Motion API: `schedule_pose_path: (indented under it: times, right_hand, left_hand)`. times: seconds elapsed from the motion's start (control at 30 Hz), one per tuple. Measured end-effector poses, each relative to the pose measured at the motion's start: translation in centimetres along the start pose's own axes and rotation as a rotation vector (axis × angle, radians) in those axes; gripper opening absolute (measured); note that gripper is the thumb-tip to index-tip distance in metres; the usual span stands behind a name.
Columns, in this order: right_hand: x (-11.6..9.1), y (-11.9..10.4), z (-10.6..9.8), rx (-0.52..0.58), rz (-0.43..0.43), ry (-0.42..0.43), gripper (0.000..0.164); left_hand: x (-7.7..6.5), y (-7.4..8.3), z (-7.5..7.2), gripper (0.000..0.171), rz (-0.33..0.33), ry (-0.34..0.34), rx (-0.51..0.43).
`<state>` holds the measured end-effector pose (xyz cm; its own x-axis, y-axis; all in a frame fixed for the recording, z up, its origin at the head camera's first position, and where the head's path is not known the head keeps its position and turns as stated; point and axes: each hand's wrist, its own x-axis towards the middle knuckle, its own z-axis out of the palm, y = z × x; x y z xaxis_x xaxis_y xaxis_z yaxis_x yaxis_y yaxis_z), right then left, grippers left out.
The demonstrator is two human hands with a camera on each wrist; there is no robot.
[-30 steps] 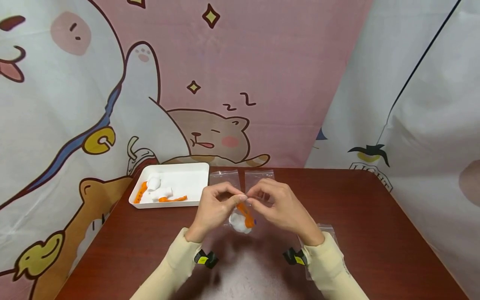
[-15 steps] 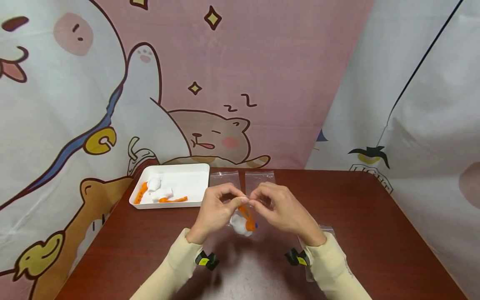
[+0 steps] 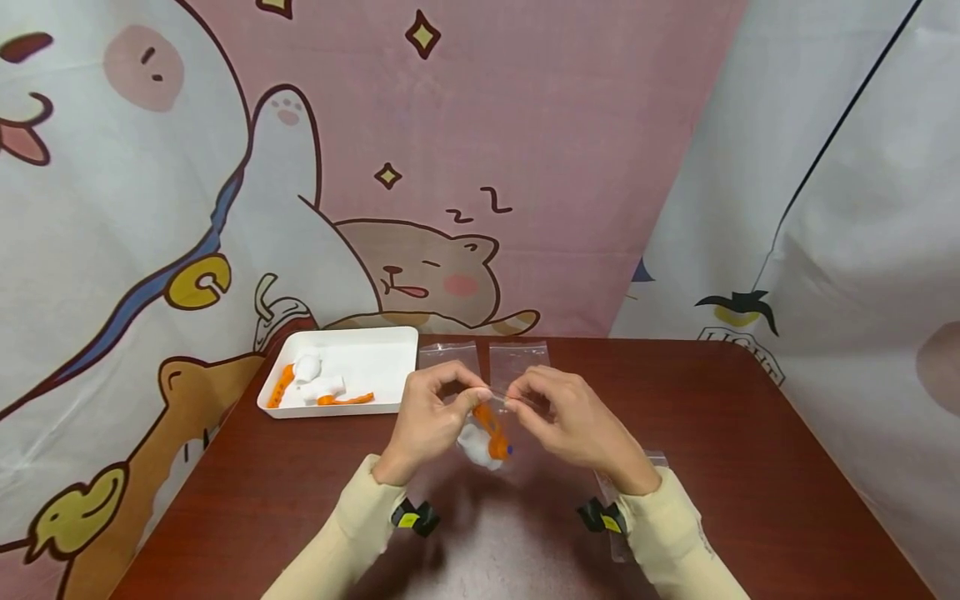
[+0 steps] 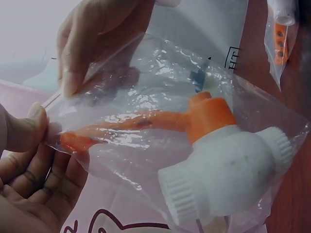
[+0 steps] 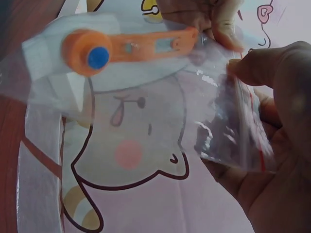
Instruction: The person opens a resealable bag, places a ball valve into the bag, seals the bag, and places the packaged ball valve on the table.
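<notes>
While a cartoon backdrop (image 3: 112,233) fills everything behind your reddish-brown bench (image 3: 225,492), look to your far left: there sits the white rectangular tray (image 3: 382,367), and it has company inside! One white ball valve (image 3: 307,367) has its orange lever against the tray's left end; a second white ball valve (image 3: 326,388) lies beside it, its lever stretched along the near side.

Move right, and here's your left hand (image 3: 429,421), thumb and fingers pinching the top edge of a clear zip bag (image 4: 160,82). A flat clear bag (image 3: 450,356) lies just beyond it, near the bench's far edge.

Now dead centre, the main attraction: the bagged ball valve (image 4: 233,165) hangs inside the plastic below your fingertips, ribbed white nuts at its ends, its orange handle (image 4: 165,120) slanting up toward your left hand, a blue cap (image 5: 98,57) on the hub.

Beyond that, another flat bag (image 3: 519,354) shows behind your right hand (image 3: 567,417), which pinches the bag's top between thumb and forefinger, right by the red zip line (image 5: 262,160).

And out on the right, a further clear bag (image 3: 657,458) peeks from beneath your forearm, partly covered by the cream sleeve (image 3: 667,533).
</notes>
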<state>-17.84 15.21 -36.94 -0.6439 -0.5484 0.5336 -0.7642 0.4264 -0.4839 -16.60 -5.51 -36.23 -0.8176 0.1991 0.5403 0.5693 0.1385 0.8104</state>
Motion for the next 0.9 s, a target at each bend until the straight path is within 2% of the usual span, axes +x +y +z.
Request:
schedule_pose_path:
  times: [0.4,0.57,0.9]
  right_hand:
    - [-0.9,0.7,-0.5,-0.024,0.03,0.009,0.004]
    - [-1.5,1.0,-0.8,-0.031,0.042,0.012,0.005]
    - [-2.4,1.6,-1.5,-0.035,0.047,0.012,0.006]
  left_hand:
    - [0.1,0.4,-0.8,0.006,-0.008,0.046,-0.017]
    - [0.2,0.5,-1.2,0.008,0.005,0.064,-0.001]
    - [0.2,0.7,-1.7,0.006,-0.013,0.083,0.024]
